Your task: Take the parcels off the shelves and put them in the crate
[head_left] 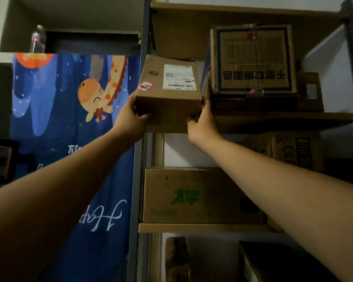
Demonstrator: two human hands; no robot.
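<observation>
Upper shelf (273, 118): brown cardboard parcel (167, 98), white label (179, 77)

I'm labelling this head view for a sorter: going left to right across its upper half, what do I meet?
In order: plastic bottle → giraffe on the curtain → left hand → labelled parcel, gripped by both hands → right hand → blue-bordered carton → small brown box.

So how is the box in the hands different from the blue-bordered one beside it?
The held box is smaller, plain brown with a white shipping label; the blue-bordered box is bigger, with large dark characters. The left hand and right hand grip the held box's lower corners; the blue-bordered box sits on the shelf. Both are cardboard.
</observation>
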